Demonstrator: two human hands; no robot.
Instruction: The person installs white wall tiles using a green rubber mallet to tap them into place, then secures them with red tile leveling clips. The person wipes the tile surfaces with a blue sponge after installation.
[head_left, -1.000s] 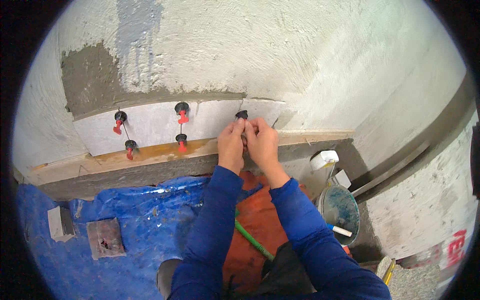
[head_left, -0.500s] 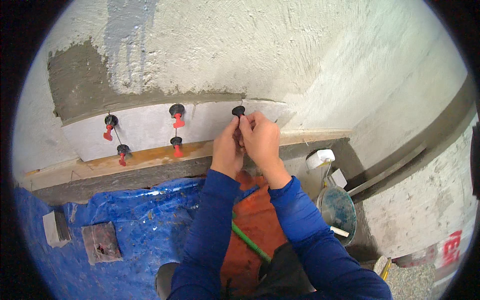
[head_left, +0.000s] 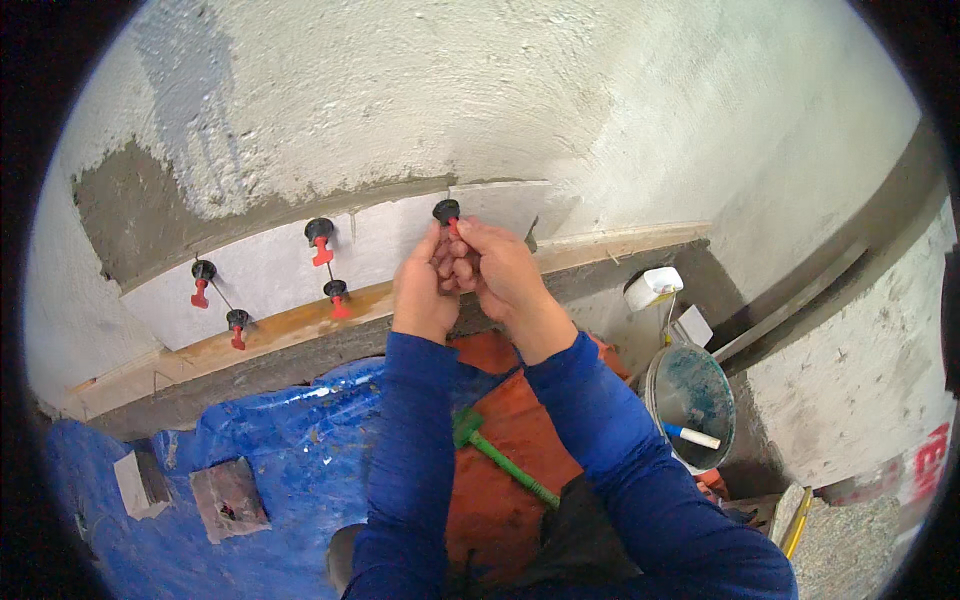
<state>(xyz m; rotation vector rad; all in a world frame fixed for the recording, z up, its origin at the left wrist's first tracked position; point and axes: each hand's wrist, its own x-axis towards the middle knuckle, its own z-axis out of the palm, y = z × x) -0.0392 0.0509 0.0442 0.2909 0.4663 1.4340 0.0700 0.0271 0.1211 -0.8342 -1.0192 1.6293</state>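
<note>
A row of pale grey tiles [head_left: 275, 265] stands along the base of the rough wall. At the seam toward its right end is a tile leveling clip [head_left: 447, 211] with a black round cap and a red handle. My right hand [head_left: 512, 283] pinches the red handle between thumb and fingers. Close against it, my left hand [head_left: 424, 292] is closed, its fingertips at the same clip just under the cap. Farther left, several more leveling clips sit on the tile seams, among them one [head_left: 319, 238] at the upper edge and another [head_left: 203, 280] by the left end.
Below the tiles runs a wooden batten [head_left: 260, 325]. A blue tarp [head_left: 310, 470] covers the floor at left, with stacked tiles [head_left: 142, 484] on it. A green mallet [head_left: 495, 458] lies on orange sheeting. At right stand a bucket [head_left: 733, 420] and a white container [head_left: 653, 288].
The view has shifted, moving the tiles and hands leftward in the picture. My fingers have changed their hold, and the clip's red handle now shows between them. The mallet's head has come into sight.
</note>
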